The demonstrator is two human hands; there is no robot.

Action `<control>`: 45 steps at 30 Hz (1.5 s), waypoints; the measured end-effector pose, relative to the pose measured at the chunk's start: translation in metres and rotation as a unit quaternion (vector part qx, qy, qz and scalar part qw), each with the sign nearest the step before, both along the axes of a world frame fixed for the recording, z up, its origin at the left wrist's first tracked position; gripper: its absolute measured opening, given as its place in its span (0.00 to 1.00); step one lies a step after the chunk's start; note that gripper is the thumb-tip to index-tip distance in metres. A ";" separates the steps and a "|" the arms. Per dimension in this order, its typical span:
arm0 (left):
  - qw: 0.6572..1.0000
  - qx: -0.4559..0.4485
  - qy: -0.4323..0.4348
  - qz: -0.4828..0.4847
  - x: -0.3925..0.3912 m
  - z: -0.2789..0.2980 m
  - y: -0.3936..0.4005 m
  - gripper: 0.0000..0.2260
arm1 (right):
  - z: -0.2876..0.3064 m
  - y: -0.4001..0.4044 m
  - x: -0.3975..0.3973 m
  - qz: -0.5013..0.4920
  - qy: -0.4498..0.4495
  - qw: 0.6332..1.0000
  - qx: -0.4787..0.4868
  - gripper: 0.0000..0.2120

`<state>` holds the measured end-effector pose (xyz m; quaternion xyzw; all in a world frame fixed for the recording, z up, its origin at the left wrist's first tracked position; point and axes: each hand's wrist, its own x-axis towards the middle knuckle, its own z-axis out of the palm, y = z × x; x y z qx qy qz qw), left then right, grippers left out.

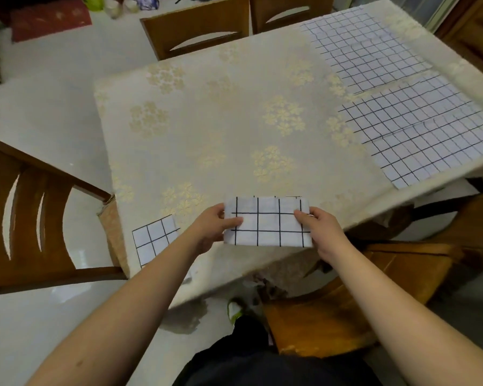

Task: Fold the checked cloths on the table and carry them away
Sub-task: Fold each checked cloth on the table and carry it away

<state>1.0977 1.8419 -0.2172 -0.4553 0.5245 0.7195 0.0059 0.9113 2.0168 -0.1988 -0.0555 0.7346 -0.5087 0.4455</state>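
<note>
Hands [265, 228] hold folded cloth [267, 221] crosswise.

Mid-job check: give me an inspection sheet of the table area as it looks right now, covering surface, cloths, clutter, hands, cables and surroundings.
Surface: table covered with a cream floral tablecloth, mostly bare in the middle.
Job's things: folded checked cloth held at the near edge; second folded cloth lying at the near left corner, partly hidden by the forearm; two unfolded checked cloths, far one and near one, flat on the right side.
Clutter: nothing seen on the table.
Grippers: left hand and right hand each grip one end of the folded checked cloth.
Cables: nothing seen.
Surroundings: wooden chairs around the table; red mat on the pale floor at the far left.
</note>
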 end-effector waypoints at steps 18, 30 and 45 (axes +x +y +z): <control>0.986 -0.090 -0.023 0.138 0.069 0.051 0.115 0.08 | 0.037 0.083 0.045 0.139 0.041 0.989 -0.009 0.05; 0.983 -0.089 -0.043 0.154 0.145 0.061 0.145 0.13 | 0.042 0.099 0.106 0.162 0.051 0.985 -0.011 0.07; 0.979 -0.092 -0.028 0.178 0.343 0.064 0.101 0.13 | 0.039 0.060 0.307 0.148 0.053 0.987 -0.036 0.06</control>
